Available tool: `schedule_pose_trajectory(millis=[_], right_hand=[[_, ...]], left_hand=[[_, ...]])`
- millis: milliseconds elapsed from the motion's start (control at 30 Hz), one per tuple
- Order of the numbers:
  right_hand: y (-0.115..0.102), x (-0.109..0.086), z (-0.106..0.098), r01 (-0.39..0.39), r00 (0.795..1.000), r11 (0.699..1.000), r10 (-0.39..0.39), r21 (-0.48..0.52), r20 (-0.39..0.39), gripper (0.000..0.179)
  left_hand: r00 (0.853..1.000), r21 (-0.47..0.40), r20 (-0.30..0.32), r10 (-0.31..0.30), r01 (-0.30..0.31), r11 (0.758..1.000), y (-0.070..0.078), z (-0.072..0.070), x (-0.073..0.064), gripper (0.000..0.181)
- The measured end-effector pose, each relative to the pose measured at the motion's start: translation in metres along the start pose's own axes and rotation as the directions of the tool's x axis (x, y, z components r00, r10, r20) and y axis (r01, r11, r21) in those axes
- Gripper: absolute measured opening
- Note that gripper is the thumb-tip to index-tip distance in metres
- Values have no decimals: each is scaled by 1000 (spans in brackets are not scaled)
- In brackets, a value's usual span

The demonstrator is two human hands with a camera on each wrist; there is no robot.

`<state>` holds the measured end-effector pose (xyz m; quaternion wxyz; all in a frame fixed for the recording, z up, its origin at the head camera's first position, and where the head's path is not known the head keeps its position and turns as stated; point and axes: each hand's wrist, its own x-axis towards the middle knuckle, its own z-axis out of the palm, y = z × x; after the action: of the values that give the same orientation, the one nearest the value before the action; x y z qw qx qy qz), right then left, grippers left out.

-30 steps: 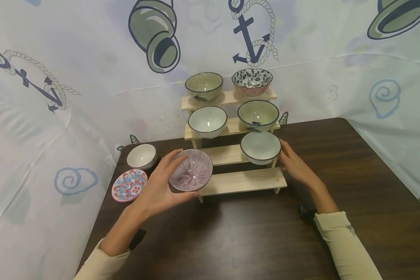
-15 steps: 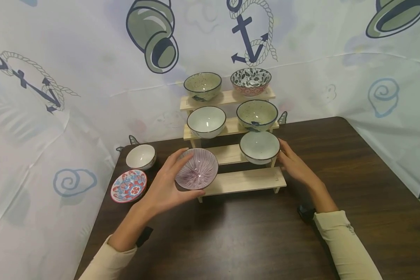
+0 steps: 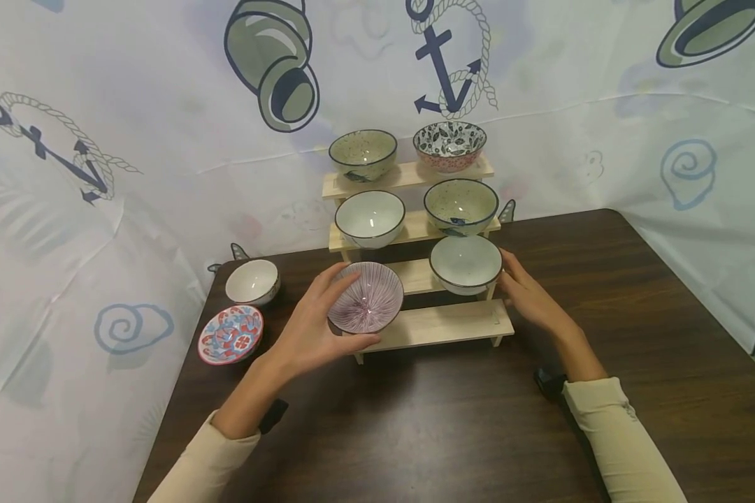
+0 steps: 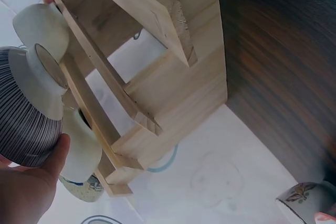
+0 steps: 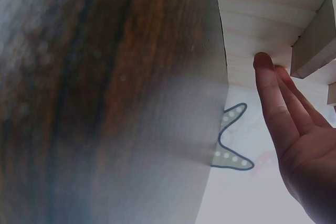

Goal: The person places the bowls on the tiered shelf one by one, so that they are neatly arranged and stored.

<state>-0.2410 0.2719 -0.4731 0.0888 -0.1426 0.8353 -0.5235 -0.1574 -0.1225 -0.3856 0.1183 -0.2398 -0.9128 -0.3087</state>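
My left hand (image 3: 308, 332) grips a purple-striped bowl (image 3: 372, 302) by its sides, thumb low and fingers over the rim. The bowl is tilted, its inside facing the head camera, in front of the left part of the wooden tiered stand (image 3: 447, 327). In the left wrist view the same striped bowl (image 4: 26, 124) shows its outside and pale foot. Beside the stand's right end is my right hand (image 3: 531, 293), next to a dark-rimmed white bowl (image 3: 465, 262). The right wrist view shows its straight fingers (image 5: 273, 98) against the stand's wooden side.
Higher tiers carry a white bowl (image 3: 370, 216), two speckled green bowls (image 3: 461, 202) and a leaf-patterned bowl (image 3: 449, 143). At the table's left edge stand a small white bowl (image 3: 252, 281) and a red-and-blue patterned bowl (image 3: 231, 335). A printed cloth (image 3: 572, 140) hangs behind.
My left hand has carried the purple-striped bowl rightward and slightly up, further in front of the stand. My right hand has stayed at the stand's right end.
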Motion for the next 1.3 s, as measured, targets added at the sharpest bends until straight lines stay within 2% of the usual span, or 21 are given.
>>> schedule_pose_trajectory(millis=[667, 900, 1300], right_hand=[[2, 2, -1, 17, 1000, 1000, -18, -2, -5, 61], [2, 2, 0, 6, 1000, 1000, -6, 1, -7, 62], [2, 2, 0, 11, 1000, 1000, -11, -8, -8, 61]], left_hand=[[999, -40, 25, -48, 49, 998, -6, 13, 18, 96], [998, -39, 28, -64, 65, 997, -12, 19, 25, 94], [995, -30, 28, -91, 91, 995, -13, 24, 33, 94]])
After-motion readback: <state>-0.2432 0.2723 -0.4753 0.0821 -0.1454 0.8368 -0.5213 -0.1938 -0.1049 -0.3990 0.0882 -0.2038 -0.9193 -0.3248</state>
